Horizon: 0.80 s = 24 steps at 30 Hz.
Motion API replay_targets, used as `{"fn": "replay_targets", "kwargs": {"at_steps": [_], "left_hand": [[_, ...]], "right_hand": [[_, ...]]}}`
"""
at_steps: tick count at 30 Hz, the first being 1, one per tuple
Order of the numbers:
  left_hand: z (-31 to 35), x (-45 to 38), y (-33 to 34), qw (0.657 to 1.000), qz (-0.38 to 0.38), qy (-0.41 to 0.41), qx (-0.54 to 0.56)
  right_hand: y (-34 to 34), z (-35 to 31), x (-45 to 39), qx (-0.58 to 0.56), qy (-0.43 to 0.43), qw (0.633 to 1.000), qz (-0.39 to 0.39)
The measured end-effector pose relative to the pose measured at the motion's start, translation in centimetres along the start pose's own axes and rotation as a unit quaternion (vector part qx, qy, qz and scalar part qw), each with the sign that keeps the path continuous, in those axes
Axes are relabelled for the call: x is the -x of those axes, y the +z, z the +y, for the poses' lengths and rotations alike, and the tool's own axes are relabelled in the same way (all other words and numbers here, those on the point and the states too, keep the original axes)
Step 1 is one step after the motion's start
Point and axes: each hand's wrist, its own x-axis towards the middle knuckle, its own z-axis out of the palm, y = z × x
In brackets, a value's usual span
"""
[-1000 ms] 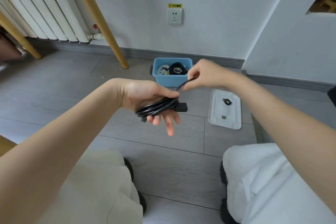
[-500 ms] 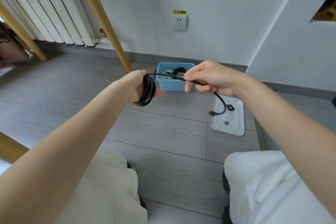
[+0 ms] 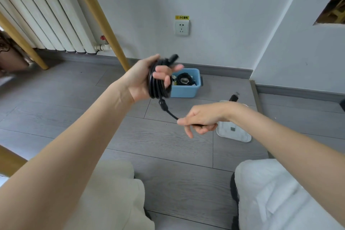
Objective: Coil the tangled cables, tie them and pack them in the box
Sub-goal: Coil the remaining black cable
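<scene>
Your left hand's fingers [image 3: 162,73] curl through the black cable coil [image 3: 158,84], which wraps around your left hand [image 3: 143,78]. Below it, your right hand [image 3: 200,120] pinches the cable's loose tail, with the USB plug [image 3: 234,97] sticking out behind your wrist. The blue box [image 3: 183,91] sits on the floor just behind the coil, beside its white lid [image 3: 234,132]. Half a second ago your right hand was level with the coil; it is lower now.
</scene>
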Motion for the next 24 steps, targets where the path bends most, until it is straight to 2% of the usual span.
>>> {"fn": "replay_targets", "kwargs": {"at_steps": [2, 4, 7, 11, 14, 16, 18, 20, 24], "left_hand": [[-0.6, -0.1, -0.1, 0.982, -0.133, -0.129, -0.048], [-1.4, 0.0, 0.1, 0.955, -0.182, -0.205, -0.117], [-2.3, 0.6, 1.0, 0.911, -0.138, -0.256, -0.291], [-3.1, 1.0, 1.2, 0.891, -0.016, -0.259, -0.372], [-3.9, -0.4, 1.0, 0.921, 0.099, -0.183, -0.329], [-4.1, -1.5, 1.2, 0.953, 0.147, -0.084, -0.25], [-3.7, -2.3, 1.6, 0.969, 0.179, 0.011, -0.169], [-3.0, -2.7, 1.5, 0.967, 0.2, 0.061, -0.144], [-2.8, -2.9, 0.9, 0.928, 0.257, 0.113, -0.244]], "right_hand": [[-0.1, 0.4, -0.2, 0.046, 0.044, 0.998, 0.024], [-0.9, 1.0, 0.4, 0.07, 0.055, 0.994, 0.067], [-3.5, 2.1, 2.5, 0.005, 0.031, 0.989, 0.144], [-4.9, 1.5, 3.7, -0.184, -0.054, 0.951, 0.241], [-4.1, -0.4, 3.0, -0.256, -0.103, 0.91, 0.31], [-3.7, -1.6, 2.3, -0.28, -0.129, 0.884, 0.351], [-3.5, -2.3, 1.7, -0.291, -0.15, 0.864, 0.382], [-3.2, -2.8, 1.0, -0.281, -0.164, 0.853, 0.407], [-1.7, -3.4, -0.1, -0.187, -0.183, 0.876, 0.406]]}}
